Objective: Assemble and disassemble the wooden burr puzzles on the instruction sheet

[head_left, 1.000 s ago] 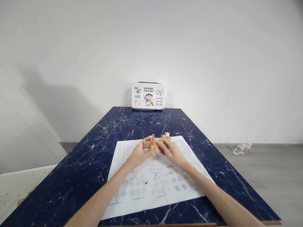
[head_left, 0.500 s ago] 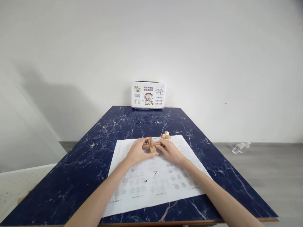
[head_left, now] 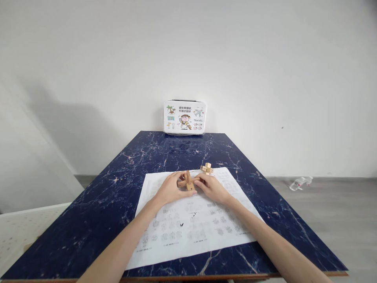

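Between my hands is a wooden burr puzzle (head_left: 190, 186), partly covered by my fingers, with one bar standing upright and a mark on its front piece. My left hand (head_left: 171, 189) is closed around its left side, thumb along the near face. On the right, my right hand (head_left: 212, 188) pinches a bar that sticks out of it. A second wooden puzzle (head_left: 207, 168), lighter in tone, rests just behind my right hand. Under both lies a white instruction sheet (head_left: 188, 232) printed with small grey diagrams.
The dark blue marbled table (head_left: 118, 188) carries everything. At its far edge a white cartoon-printed case (head_left: 184, 118) stands against the wall. A clear plastic item (head_left: 300, 183) lies on the floor to the right. A white dotted surface (head_left: 32, 224) shows at lower left.
The view has shifted very slightly. Both hands keep their hold on the burr puzzle, with hardly any finger movement.
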The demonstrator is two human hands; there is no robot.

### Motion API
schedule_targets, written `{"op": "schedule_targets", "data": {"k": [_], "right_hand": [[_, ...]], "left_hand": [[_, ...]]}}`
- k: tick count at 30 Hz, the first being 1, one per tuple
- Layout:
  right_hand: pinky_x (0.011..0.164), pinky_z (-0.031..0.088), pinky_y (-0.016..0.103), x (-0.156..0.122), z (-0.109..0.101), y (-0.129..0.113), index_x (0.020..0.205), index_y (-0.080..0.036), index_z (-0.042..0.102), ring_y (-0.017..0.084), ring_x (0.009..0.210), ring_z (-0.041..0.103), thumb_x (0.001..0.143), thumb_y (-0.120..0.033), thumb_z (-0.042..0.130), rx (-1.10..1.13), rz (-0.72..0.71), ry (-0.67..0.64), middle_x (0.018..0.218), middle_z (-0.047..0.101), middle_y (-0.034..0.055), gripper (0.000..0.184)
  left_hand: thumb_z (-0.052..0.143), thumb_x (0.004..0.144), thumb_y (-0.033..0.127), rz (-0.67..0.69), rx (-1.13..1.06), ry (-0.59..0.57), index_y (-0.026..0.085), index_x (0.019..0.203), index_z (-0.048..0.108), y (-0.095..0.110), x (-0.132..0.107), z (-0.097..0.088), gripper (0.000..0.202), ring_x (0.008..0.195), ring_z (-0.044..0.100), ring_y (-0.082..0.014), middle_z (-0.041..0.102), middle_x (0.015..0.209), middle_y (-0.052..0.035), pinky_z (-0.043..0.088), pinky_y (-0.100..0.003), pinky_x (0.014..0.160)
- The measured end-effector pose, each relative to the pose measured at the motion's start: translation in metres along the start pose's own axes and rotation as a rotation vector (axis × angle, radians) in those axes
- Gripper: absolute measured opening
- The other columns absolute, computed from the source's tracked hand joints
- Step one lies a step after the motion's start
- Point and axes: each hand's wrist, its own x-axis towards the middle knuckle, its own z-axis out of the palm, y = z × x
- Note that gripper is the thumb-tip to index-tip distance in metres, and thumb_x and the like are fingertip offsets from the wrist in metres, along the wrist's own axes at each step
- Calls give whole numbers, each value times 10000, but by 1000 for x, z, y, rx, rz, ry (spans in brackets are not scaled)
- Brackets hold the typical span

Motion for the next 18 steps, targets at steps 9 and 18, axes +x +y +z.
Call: {"op": "schedule_targets", "data": {"k": [9, 18], "right_hand": [[723, 451, 315, -3, -10, -13, 948, -204, 677, 186, 771, 601, 1069, -423, 479, 132, -12, -152, 889, 714, 42, 319], [749, 461, 323, -3, -9, -13, 903, -205, 648, 170, 752, 561, 1038, -590, 513, 363, 26, -183, 845, 666, 36, 430]], "left_hand": [[870, 652, 554, -71, 32, 69, 228, 1221, 703, -3, 2, -6, 676, 981, 688, -322, 747, 1130, -107, 534, -434, 847], [724, 857, 513, -36, -31, -18, 201, 1100, 687, 3, 2, -6, 397, 1014, 684, -288, 713, 1105, -94, 526, -404, 885]]}}
